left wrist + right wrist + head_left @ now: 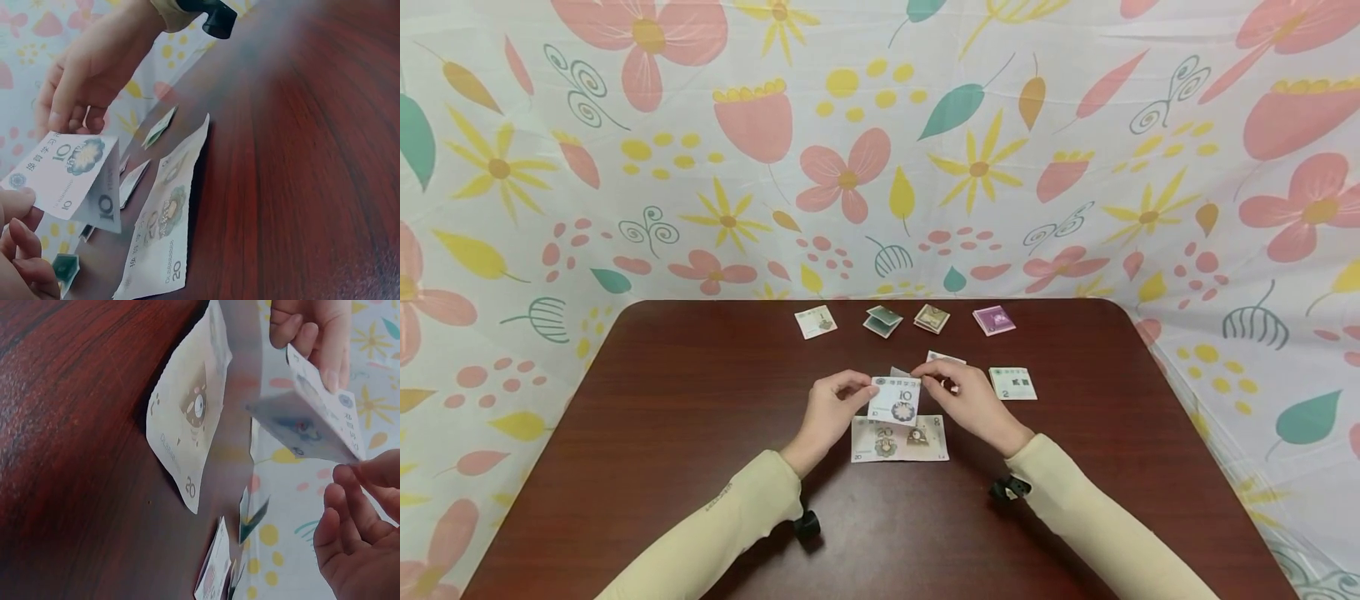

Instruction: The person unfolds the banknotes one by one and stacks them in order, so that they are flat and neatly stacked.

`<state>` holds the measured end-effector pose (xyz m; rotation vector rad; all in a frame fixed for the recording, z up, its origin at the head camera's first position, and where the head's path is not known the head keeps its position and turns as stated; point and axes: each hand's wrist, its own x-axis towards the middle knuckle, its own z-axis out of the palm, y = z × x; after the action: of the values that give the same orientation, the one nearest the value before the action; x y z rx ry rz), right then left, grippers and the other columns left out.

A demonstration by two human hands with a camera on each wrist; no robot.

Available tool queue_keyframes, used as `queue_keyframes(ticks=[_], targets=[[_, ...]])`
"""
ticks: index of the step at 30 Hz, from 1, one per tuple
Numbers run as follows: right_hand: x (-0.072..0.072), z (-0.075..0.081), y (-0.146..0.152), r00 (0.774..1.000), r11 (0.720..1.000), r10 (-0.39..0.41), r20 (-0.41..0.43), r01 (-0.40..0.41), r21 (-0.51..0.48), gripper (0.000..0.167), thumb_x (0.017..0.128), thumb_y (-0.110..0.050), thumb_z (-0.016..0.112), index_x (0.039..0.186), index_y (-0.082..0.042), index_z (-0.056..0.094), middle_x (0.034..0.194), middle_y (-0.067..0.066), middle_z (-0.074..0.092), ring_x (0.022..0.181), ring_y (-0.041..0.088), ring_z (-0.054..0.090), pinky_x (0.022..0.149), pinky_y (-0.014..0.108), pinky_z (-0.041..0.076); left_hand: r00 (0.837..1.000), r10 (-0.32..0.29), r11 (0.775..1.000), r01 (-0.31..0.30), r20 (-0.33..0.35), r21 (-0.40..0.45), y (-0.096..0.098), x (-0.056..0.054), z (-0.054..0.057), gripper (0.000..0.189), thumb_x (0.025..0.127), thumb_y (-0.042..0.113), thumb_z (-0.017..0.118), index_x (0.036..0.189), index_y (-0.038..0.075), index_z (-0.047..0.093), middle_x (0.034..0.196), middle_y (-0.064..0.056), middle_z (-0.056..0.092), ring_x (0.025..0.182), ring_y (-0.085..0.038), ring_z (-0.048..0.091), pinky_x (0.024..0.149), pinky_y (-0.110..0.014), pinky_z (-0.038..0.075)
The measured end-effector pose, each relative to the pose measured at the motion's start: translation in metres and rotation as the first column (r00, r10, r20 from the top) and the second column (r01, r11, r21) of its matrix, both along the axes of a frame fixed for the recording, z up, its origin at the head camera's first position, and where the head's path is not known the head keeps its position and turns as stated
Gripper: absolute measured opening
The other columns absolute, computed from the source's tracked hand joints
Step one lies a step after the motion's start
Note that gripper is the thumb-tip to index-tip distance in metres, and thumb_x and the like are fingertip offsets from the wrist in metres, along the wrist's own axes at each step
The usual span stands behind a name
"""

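Observation:
Above the table, a banknote marked 10, folded in half, is held between both hands. My left hand pinches its left edge between thumb and fingers. My right hand pinches its upper right corner. From the left wrist view, the two halves of the folded note spread apart like a tent. Below the hands lies an unfolded banknote marked 20, its creases still lifting it unevenly off the table. The right hand partly hides a pale note behind it.
Along the far side of the dark wooden table lie a pale note, a folded green note, a folded brown note and a folded purple note. Right of the hands is a note marked 2. A flowered cloth hangs behind.

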<state>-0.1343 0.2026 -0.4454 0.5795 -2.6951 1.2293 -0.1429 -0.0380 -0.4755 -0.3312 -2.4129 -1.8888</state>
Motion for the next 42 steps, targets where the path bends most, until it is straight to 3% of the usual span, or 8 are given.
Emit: queue_keyframes(ticks=[3, 11, 18, 23, 28, 32, 36, 42], targets=[[-0.001, 0.000, 0.002, 1.000, 1.000, 0.007, -0.031, -0.007, 0.013, 0.020, 0.098, -0.004, 0.069, 0.114, -0.012, 0.077, 0.113, 0.004, 0.072, 0.097, 0.024, 0.063, 0.082, 0.050, 0.053, 1.000, 0.000, 0.999, -0.001, 0.017, 0.033, -0.001, 0.000, 0.000, 0.007, 0.089, 0.002, 0.078, 0.094, -0.002, 0.077, 0.082, -0.012, 0.074, 0.071, -0.003, 0.059, 0.069, -0.020, 0.046], [-0.003, -0.004, 0.008, 0.997, 0.999, -0.017, -0.076, 0.019, 0.031, 0.018, 0.091, -0.004, 0.077, 0.107, -0.013, 0.077, 0.117, 0.010, 0.071, 0.113, 0.032, 0.057, 0.093, 0.050, 0.045, 0.997, 0.019, 0.996, -0.025, 0.072, 0.088, -0.005, -0.001, 0.001, 0.007, 0.088, 0.004, 0.079, 0.092, -0.001, 0.077, 0.080, -0.007, 0.073, 0.072, -0.005, 0.058, 0.069, -0.021, 0.045], [0.000, -0.006, 0.015, 0.999, 0.998, -0.042, -0.006, 0.042, 0.040, 0.019, 0.093, -0.004, 0.075, 0.112, -0.010, 0.074, 0.105, 0.007, 0.074, 0.096, 0.031, 0.058, 0.076, 0.047, 0.049, 0.993, 0.057, 0.993, -0.068, 0.102, 0.102, -0.010, -0.001, 0.000, 0.006, 0.089, 0.004, 0.080, 0.092, -0.001, 0.077, 0.082, -0.010, 0.074, 0.072, -0.006, 0.059, 0.069, -0.019, 0.046], [0.004, -0.009, 0.019, 0.997, 0.998, -0.063, 0.035, 0.063, 0.021, 0.031, 0.095, -0.007, 0.075, 0.124, -0.011, 0.066, 0.092, 0.002, 0.070, 0.077, 0.024, 0.056, 0.069, 0.035, 0.046, 0.992, 0.074, 0.992, -0.084, 0.101, 0.095, -0.016, -0.001, -0.003, 0.009, 0.089, 0.005, 0.080, 0.093, -0.002, 0.077, 0.081, -0.010, 0.074, 0.068, -0.005, 0.058, 0.066, -0.019, 0.045], [0.006, -0.010, 0.019, 0.996, 0.996, -0.084, 0.039, 0.085, -0.033, 0.028, 0.095, -0.009, 0.076, 0.118, -0.014, 0.060, 0.086, -0.003, 0.072, 0.074, 0.017, 0.059, 0.070, 0.032, 0.047, 0.994, 0.089, 0.995, -0.092, 0.065, 0.043, -0.021, 0.000, -0.006, 0.007, 0.090, 0.007, 0.079, 0.092, 0.001, 0.076, 0.080, -0.010, 0.074, 0.063, -0.005, 0.055, 0.060, -0.020, 0.044], [0.008, -0.012, 0.017, 0.998, 0.998, -0.058, -0.002, 0.058, 0.016, 0.016, 0.094, -0.006, 0.077, 0.104, -0.014, 0.068, 0.088, -0.005, 0.072, 0.080, 0.012, 0.062, 0.075, 0.038, 0.051, 0.995, 0.073, 0.997, -0.073, 0.069, -0.002, -0.024, 0.003, -0.008, 0.006, 0.093, 0.008, 0.075, 0.095, 0.004, 0.072, 0.081, -0.009, 0.073, 0.060, -0.007, 0.054, 0.057, -0.022, 0.045], [0.011, -0.013, 0.017, 1.000, 0.998, -0.017, -0.026, 0.018, 0.057, 0.015, 0.092, -0.003, 0.077, 0.102, -0.013, 0.072, 0.088, -0.007, 0.072, 0.083, 0.011, 0.062, 0.077, 0.035, 0.051, 0.997, 0.038, 0.997, -0.033, 0.066, -0.071, -0.028, 0.006, -0.010, 0.013, 0.097, 0.011, 0.073, 0.105, 0.008, 0.063, 0.081, -0.004, 0.073, 0.057, -0.008, 0.051, 0.055, -0.023, 0.044], [0.017, -0.015, 0.019, 1.000, 0.996, -0.005, -0.014, 0.006, 0.089, 0.015, 0.091, -0.004, 0.078, 0.100, -0.015, 0.074, 0.088, -0.009, 0.071, 0.085, 0.015, 0.064, 0.077, 0.033, 0.051, 0.997, -0.045, 0.977, 0.031, -0.062, -0.210, -0.034, 0.010, -0.010, 0.014, 0.098, 0.010, 0.072, 0.108, 0.014, 0.063, 0.082, 0.004, 0.072, 0.060, -0.008, 0.052, 0.058, -0.024, 0.044]])
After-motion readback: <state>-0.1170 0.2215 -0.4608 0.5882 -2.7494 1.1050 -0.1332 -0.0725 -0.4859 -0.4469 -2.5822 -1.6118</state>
